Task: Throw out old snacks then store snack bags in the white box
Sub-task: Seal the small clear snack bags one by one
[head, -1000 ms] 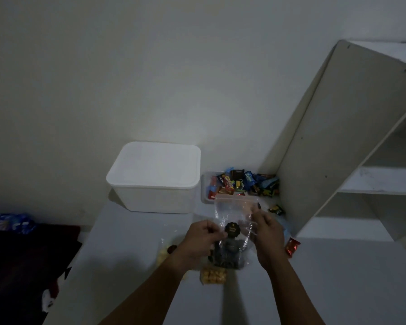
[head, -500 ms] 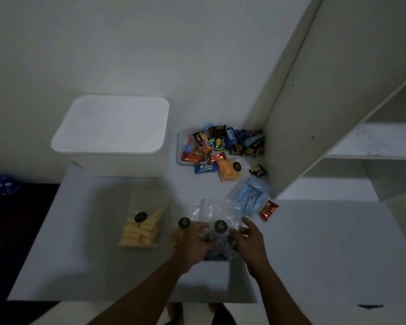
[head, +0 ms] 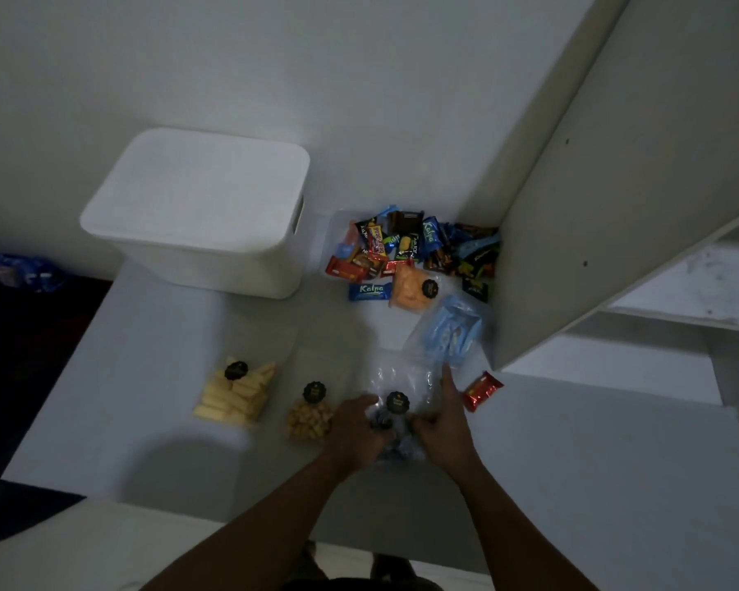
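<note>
1. At the near edge of the worktop point(head: 154, 377), the left hand point(head: 353, 432) and the right hand point(head: 442, 428) meet over a clear snack bag point(head: 402, 390) that carries a round dark sticker and holds something dark.
2. The left grip is curled, pinching the bag's lower part; the right grip is also closed on the plastic, with one finger stretched forward along the bag's right edge.
3. The white box point(head: 197, 215) stands at the back left of the worktop with its lid on, well apart from the hands.
4. Judging by this, storing has not begun: no bag is seen going into the box, and it is yet to be opened.
5. Left to handle: a bag of pale sticks point(head: 235, 396) and a bag of small golden pieces point(head: 310, 415) just left of the hands, an orange bag point(head: 410, 290) and a blue bag point(head: 451, 330) further back, a red wrapper point(head: 482, 390) to the right, and a heap of small wrapped snacks point(head: 414, 249) by the shelf unit point(head: 615, 206).
6. Whether anything has been thrown out cannot be told; no bin is in view.
7. The dim light hides the held bag's contents, the hands cover its lower half, and the sticker text is unreadable.
</note>
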The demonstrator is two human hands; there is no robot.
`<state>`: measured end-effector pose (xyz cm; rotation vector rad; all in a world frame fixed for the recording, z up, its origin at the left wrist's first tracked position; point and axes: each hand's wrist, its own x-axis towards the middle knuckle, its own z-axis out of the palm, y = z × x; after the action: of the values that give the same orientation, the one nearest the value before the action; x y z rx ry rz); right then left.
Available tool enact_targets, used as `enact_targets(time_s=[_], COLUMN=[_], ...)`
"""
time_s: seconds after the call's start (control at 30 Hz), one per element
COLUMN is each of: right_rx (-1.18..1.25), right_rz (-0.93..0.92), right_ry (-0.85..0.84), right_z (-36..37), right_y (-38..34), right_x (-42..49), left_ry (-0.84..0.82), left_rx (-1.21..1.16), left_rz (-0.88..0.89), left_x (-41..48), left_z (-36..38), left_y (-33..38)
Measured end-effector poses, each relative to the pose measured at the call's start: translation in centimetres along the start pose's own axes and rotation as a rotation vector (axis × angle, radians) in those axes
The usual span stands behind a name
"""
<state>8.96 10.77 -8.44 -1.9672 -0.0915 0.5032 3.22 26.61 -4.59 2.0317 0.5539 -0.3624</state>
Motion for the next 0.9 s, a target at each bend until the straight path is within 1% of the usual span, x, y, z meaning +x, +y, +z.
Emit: enact_targets(time_s=[0.07,0.17,0.23,0.3,0.4,0.47,0.53,0.7,0.73,0.8,0.9], right_rx=[-0.046,-0.029,-0.074,-0.121,-0.216,-0.258,-0.299,-0.349,-0.330,-0.291,-0.300], right_rz=[0.000,0.011,0.056,0.052,0.087,0.098,0.095,0.046,0.038,0.021,0.020], right_ry=[0.006,-0.049,-0.100,-0.127,-0.182,-0.215,-0.236,-0.175,-0.154,-0.080,0.054], right_z=[-0.1,0.0,0.5,1.0,0.9,0.8,0.8,0.3,0.1,-0.3,-1.0], right_y=[0.5,-0.2,-0.3,0.5,0.8,1.0,0.5,-0.5,-0.8,-1.9,-3.8], right_x=[0.2,-0.4,-0.9,-1.1,-0.8,-0.4,-0.5,0.0,0.3,0.9,2.5], left_ry=[0.011,0.001,-0.006,-0.026,-0.059,-0.105,-0.123,-0.128,-0.120,-0.092,-0.054], left_rx=[0.006,0.003,0.063,0.155,0.224,0.343,0.374,0.353,0.345,0.343,0.329], left_rz=[0.008,-0.026,0.002,-0.012,-0.097,-0.082,-0.099,-0.112,-0.113,-0.104,-0.067], left_x=[0.3,0.6,0.1,-0.2,0.2,0.4,0.8,1.4,1.8,2.6,3.9], left_z=[0.3,0.6,0.5,0.3,0.2,0.0,0.0,-0.2,-0.3,-0.6,-1.2], left_y=[-0.1,-0.3,0.3,0.7,0.0,-0.2,-0.4,-0.3,-0.2,0.4,1.4])
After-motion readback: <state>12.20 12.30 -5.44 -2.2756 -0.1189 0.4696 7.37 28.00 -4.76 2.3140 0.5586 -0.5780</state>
